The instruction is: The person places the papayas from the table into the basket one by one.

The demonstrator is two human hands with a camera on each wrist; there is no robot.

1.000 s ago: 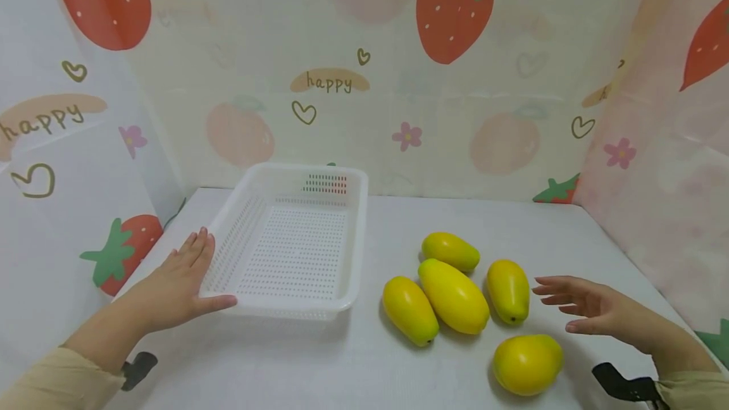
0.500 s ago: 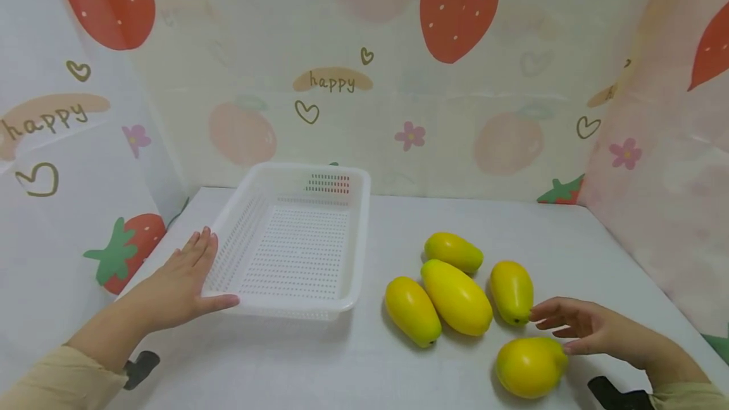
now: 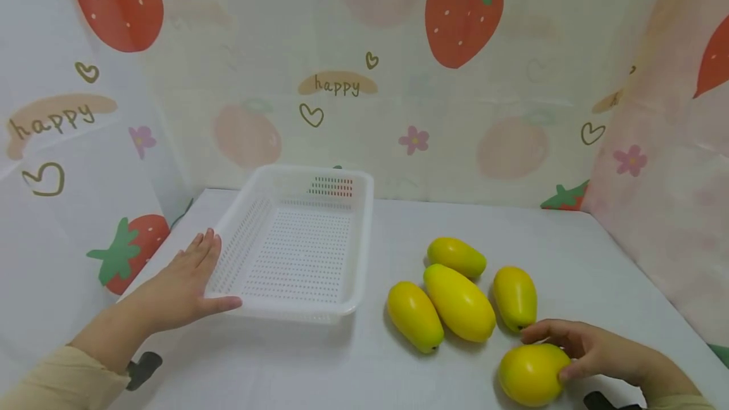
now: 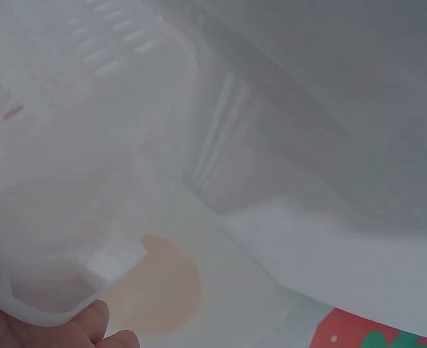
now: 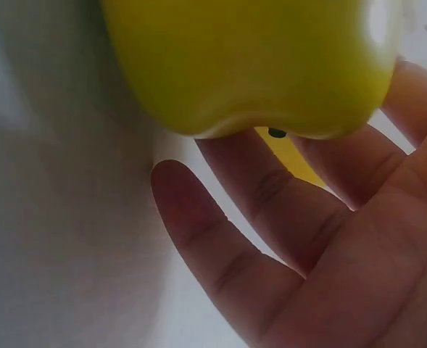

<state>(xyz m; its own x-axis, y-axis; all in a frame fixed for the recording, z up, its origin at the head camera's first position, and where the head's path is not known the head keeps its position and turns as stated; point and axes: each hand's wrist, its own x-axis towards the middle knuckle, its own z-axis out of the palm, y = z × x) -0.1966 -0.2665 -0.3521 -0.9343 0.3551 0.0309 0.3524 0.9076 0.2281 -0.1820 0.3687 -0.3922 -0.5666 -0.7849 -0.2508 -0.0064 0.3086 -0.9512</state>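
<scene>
My left hand [image 3: 176,290] rests against the near left corner of a white perforated plastic basket [image 3: 364,258], its fingers along the side and the thumb at the front rim. In the left wrist view, fingertips [image 4: 93,319] show at the basket's rim. My right hand [image 3: 598,353] reaches around the nearest yellow-green papaya [image 3: 532,375], with the thumb at its right side and the fingers along its far side. From the right wrist, the fingers look spread and fairly straight beside the fruit's dimpled end [image 5: 264,80]; one fingertip stands apart from it.
Several more papayas lie close by: one just behind my right hand [image 3: 515,299], a large one [image 3: 458,302], one at the left [image 3: 414,316] and one at the back [image 3: 455,258]. A white table [image 3: 285,366] bears everything, with fruit-print cloth walls [image 3: 398,100] behind and beside it.
My right hand has come down and toward me, from beside the right rear papaya to the nearest one, and now straddles it. The left hand stays at the basket.
</scene>
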